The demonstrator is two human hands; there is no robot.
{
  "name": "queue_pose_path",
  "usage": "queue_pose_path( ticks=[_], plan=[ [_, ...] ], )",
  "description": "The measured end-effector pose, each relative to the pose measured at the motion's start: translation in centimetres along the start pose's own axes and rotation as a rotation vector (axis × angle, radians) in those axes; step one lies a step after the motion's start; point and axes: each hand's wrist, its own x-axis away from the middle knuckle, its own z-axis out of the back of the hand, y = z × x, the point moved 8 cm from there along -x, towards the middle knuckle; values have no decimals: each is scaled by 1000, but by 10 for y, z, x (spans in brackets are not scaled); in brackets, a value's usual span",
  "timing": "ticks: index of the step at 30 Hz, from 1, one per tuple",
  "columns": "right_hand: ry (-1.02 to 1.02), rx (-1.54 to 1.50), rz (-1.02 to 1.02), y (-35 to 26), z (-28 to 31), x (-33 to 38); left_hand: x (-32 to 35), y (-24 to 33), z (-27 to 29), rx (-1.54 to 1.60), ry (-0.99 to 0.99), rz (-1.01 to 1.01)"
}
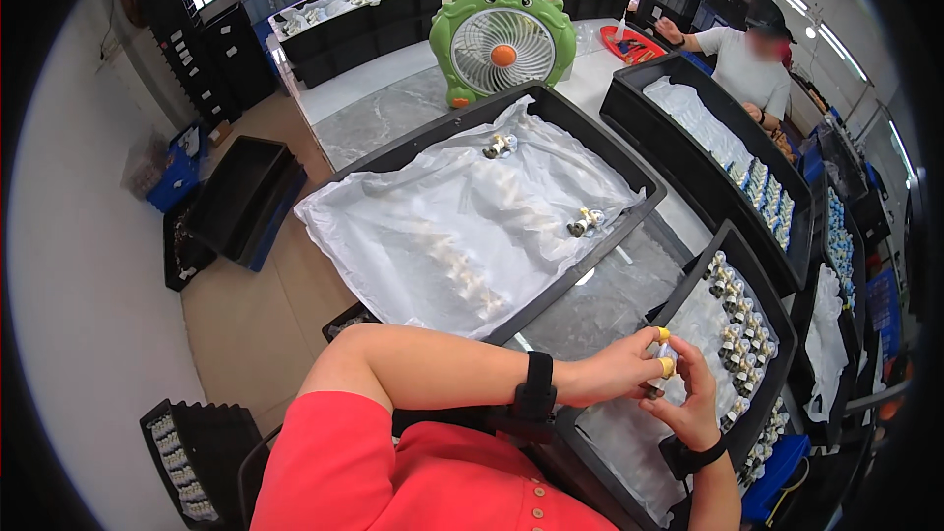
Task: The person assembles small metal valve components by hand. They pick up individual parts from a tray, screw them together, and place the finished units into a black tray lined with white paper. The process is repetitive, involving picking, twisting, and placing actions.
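Note:
Over the near-right black tray [644, 320], both my hands close on one small figurine [655, 390], partly hidden by the fingers. My left hand [615, 372], with yellow covers on two fingertips, grips it from the left. From the right, the thumb and fingers of my right hand [693, 405] pinch it. Similar figurines [739, 336] in white, gold and dark colours stand in rows along that tray's right side. The larger tray [413, 157] ahead is lined with a white sheet [423, 226]. On that sheet lie a figurine group [500, 146] at the back and another [586, 223] at the right.
A green cartoon-shaped fan [503, 44] stands behind the large tray. At the right is a long tray [703, 152] with more figurines; a co-worker [752, 69] sits beyond it near a red dish [632, 44]. Stacked black trays [246, 197] rest on the floor at left.

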Motion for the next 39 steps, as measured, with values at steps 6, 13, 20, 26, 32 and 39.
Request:
queue_pose_path(
  ticks=[6, 13, 20, 26, 32, 39],
  plan=[
    [1, -26, -10, 1, -1, 0, -1, -1, 1, -12, 2, -6],
    [0, -15, -3, 1, -1, 1, 0, 0, 0, 1, 7, -9],
    [4, -9, 10, 1, -1, 0, -3, -3, 2, 3, -31, -18],
    [6, 3, 17, 0, 0, 0, -1, -2, 1, 29, -19, -17],
    [10, 17, 11, -1, 0, -1, -1, -1, 0, 12, -13, -19],
    [15, 9, 9, -1, 0, -1, -2, -2, 1, 1, -4, -18]
  ],
)
